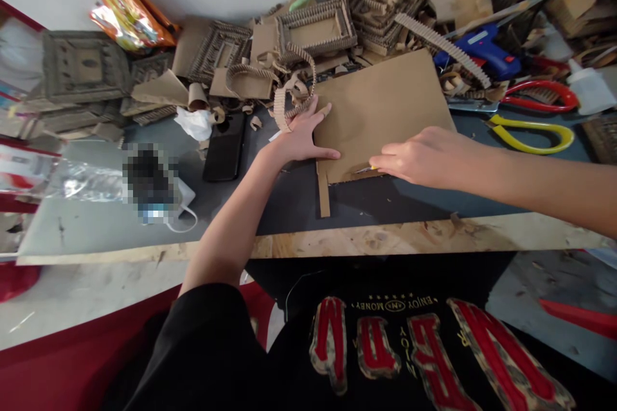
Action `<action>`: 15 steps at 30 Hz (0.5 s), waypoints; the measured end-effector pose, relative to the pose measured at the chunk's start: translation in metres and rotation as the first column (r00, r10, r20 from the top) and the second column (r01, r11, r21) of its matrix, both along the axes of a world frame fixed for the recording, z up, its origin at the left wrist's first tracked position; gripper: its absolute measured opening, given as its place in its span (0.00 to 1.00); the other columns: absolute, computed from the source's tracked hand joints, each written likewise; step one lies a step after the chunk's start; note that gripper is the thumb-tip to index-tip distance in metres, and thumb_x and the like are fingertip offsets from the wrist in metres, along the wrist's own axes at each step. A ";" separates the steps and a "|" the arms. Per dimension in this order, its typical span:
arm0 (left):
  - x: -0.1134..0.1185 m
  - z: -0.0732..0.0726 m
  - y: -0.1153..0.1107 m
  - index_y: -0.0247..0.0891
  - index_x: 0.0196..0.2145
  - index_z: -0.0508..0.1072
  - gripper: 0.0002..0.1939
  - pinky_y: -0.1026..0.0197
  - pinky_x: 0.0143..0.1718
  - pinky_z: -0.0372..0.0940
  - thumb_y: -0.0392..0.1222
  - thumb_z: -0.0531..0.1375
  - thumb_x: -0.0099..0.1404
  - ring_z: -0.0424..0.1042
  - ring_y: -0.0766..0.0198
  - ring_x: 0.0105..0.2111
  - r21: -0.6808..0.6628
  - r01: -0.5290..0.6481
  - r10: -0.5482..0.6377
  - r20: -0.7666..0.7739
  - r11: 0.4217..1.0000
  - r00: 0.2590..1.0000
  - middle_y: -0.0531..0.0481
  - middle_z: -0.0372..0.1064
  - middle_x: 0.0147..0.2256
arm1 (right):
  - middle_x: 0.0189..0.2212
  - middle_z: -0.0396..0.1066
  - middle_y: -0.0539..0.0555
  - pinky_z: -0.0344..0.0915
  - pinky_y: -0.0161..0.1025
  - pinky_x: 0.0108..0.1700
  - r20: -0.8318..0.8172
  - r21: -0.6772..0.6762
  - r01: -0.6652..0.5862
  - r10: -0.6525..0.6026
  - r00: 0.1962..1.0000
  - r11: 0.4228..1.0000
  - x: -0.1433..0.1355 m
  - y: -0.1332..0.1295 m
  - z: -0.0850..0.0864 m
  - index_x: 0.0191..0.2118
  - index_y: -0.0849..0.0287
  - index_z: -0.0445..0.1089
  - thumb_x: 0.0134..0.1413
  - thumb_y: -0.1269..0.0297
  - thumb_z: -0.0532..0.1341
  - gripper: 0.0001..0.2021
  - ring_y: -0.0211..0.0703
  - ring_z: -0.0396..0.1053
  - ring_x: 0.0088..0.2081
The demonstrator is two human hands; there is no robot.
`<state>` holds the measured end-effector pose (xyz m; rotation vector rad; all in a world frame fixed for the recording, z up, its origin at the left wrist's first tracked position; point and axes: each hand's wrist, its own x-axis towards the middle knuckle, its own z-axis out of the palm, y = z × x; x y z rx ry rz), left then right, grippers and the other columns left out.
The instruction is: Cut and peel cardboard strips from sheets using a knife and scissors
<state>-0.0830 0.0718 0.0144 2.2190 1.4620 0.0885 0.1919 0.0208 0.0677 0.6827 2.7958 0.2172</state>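
Note:
A flat brown cardboard sheet lies on the dark table surface. My left hand has its fingers spread at the sheet's left edge, with the thumb on the cardboard. My right hand is closed around a small cutter, whose thin blade rests at the sheet's near edge. Below my left thumb a narrow cardboard strip sticks out past the sheet toward me. Just beyond my left fingers stands a curled corrugated strip.
Cardboard frames and scraps are piled along the wall. At the right lie a blue glue gun, red-handled scissors, a yellow handle and a white bottle. A black phone lies left of my left hand.

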 end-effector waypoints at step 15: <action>0.002 0.001 0.004 0.45 0.70 0.39 0.63 0.37 0.67 0.39 0.71 0.64 0.46 0.33 0.35 0.70 -0.032 0.003 -0.005 -0.060 0.999 0.998 0.43 0.27 0.72 | 0.34 0.73 0.52 0.41 0.39 0.26 0.092 0.042 0.002 -0.006 0.996 0.999 0.014 0.007 0.010 0.51 0.54 0.70 0.68 0.65 0.46 0.17 0.35 0.63 0.22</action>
